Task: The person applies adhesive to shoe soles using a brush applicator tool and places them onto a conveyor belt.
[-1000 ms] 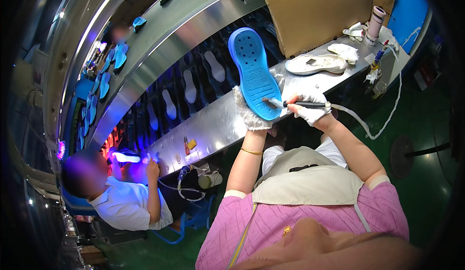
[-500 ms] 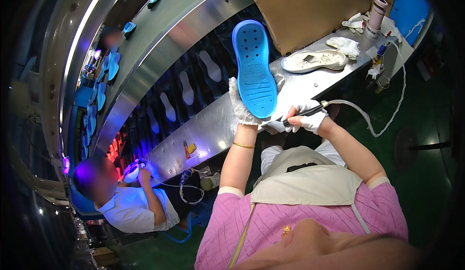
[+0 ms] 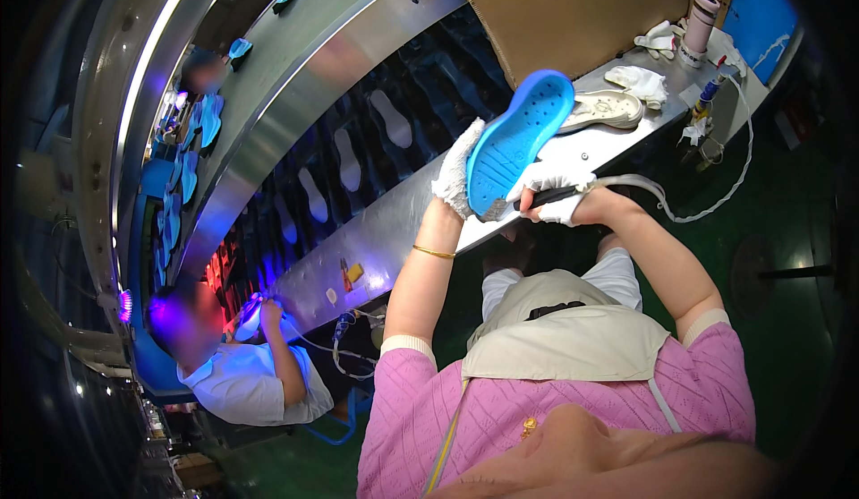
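The metal counter [image 3: 394, 223] runs beneath the blue sole [image 3: 519, 136], which is held tilted. A white shoe [image 3: 610, 108] lies to the sole's right, partly hidden behind it. The gloved left hand [image 3: 458, 175] has its grip closed on the sole's left side; by the sole's heel, the gloved right hand [image 3: 557, 186] keeps its grip curled around a black-handled brush [image 3: 548, 196].

The left forearm [image 3: 423, 271] reaches forward from the body, and the white-gloved left hand [image 3: 458, 175] is raised in a clasping grip, most of its fingers hidden from here. The right forearm [image 3: 660, 244] slants inward from an outward-bent elbow; the right hand [image 3: 559, 191], gloved with bare fingertips showing, curls pen-fashion near the left one.
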Demonstrator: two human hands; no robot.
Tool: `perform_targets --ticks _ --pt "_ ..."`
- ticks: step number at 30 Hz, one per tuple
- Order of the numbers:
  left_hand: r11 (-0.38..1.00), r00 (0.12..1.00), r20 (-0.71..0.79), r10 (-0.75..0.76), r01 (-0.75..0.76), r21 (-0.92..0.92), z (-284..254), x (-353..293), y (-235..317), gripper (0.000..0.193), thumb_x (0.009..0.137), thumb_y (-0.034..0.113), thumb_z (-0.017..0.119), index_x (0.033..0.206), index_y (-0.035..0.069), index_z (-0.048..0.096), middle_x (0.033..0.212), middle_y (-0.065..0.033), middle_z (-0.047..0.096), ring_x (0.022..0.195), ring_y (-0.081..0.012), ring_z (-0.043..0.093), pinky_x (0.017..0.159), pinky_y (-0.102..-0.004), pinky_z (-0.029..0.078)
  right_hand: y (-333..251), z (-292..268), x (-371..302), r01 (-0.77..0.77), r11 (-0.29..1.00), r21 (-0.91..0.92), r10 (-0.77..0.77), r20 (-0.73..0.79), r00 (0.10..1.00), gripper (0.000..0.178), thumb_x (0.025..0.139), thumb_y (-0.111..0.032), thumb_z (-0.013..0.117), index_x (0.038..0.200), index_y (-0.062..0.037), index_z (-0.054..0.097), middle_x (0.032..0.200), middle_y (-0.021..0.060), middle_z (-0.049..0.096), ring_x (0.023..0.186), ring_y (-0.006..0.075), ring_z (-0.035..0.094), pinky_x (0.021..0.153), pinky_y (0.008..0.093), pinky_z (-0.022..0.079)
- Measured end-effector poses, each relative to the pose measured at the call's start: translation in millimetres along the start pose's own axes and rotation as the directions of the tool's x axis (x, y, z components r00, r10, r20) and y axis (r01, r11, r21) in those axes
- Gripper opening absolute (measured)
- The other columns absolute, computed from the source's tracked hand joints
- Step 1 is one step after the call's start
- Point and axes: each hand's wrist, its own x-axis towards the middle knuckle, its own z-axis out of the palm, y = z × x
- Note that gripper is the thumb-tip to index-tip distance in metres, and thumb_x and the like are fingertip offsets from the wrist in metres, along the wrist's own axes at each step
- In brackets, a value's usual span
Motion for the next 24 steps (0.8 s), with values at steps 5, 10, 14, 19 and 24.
perform_targets --ticks 5,10,14,19,24 --pt "0.988 0.989 0.063 -0.137 0.131 0.081 -1.8 1.9 -2.2 0.047 0.098 0.042 0.055 0.122 0.001 0.062 0.109 -0.0158 0.069 0.092 -0.0260 0.069 0.081 -0.0375 0.059 -18.8 -20.2 -2.0 -0.048 0.994 0.099 0.046 0.024 0.999 0.015 0.070 0.005 0.074 0.080 -0.0056 0.069 0.092 0.0058 0.070 0.091 0.0152 0.065 0.080 0.0287 0.052" --pt "0.953 0.991 -0.002 -0.135 0.131 0.274 -2.6 1.6 -0.3 0.045 0.097 0.042 0.056 0.119 0.004 0.064 0.106 -0.0131 0.070 0.088 -0.0213 0.069 0.072 -0.0329 0.059 -23.6 -21.9 -1.3 0.043 0.997 -0.057 -0.041 0.036 0.999 0.014 0.073 0.002 0.073 0.083 -0.0059 0.068 0.091 0.0032 0.069 0.085 0.0140 0.064 0.076 0.0285 0.052" --pt "0.921 0.986 -0.086 -0.141 0.163 0.353 -4.7 -1.8 -5.2 0.044 0.097 0.041 0.058 0.118 0.003 0.064 0.104 -0.0120 0.070 0.085 -0.0203 0.069 0.072 -0.0328 0.059 -20.2 -31.8 -7.0 -0.189 0.979 -0.074 0.192 0.034 0.981 0.016 0.069 0.007 0.069 0.080 -0.0050 0.068 0.089 0.0040 0.069 0.083 0.0150 0.065 0.074 0.0288 0.052" --pt "0.933 0.985 -0.022 -0.173 0.171 0.316 -10.8 -0.3 -6.9 0.046 0.097 0.040 0.058 0.123 0.002 0.061 0.106 -0.0135 0.069 0.087 -0.0242 0.069 0.075 -0.0352 0.059 -19.8 -43.0 -11.9 -0.109 0.987 -0.116 0.109 -0.009 0.994 0.016 0.070 0.000 0.073 0.084 -0.0073 0.069 0.085 0.0027 0.068 0.083 0.0146 0.064 0.076 0.0278 0.051" --pt "0.965 0.969 0.104 -0.222 0.204 0.162 -14.1 -1.2 -9.7 0.050 0.100 0.042 0.050 0.131 0.002 0.055 0.122 -0.0164 0.064 0.102 -0.0260 0.066 0.085 -0.0405 0.057 -29.1 -41.3 -14.2 -0.206 0.978 0.021 0.207 -0.077 0.975 0.012 0.073 0.003 0.071 0.080 -0.0054 0.067 0.087 0.0034 0.068 0.076 0.0139 0.063 0.070 0.0266 0.051"
